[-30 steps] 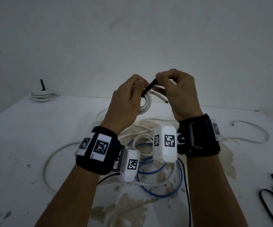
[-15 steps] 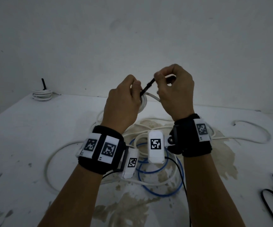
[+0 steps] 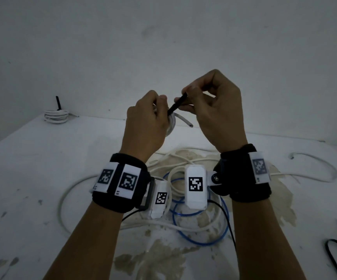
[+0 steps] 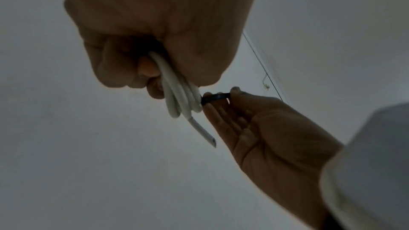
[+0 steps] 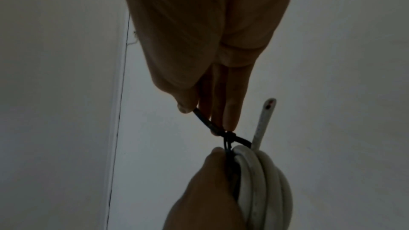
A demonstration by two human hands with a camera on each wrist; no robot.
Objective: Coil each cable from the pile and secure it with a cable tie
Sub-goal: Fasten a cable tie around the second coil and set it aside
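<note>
Nearest, loose white and blue cables (image 3: 200, 229) sprawl on the tabletop (image 3: 32, 178) at 6 o'clock. Above them, the left hand (image 3: 145, 126) grips a white coiled cable (image 5: 263, 181), while the right hand (image 3: 218, 114) pinches the black cable tie (image 3: 176, 106) looped around it. At 10 o'clock, far back, sits a tied coil (image 3: 56, 116).

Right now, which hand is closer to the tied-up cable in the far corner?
Left. The left hand is raised right of the tied coil; the right hand is farther right.
</note>
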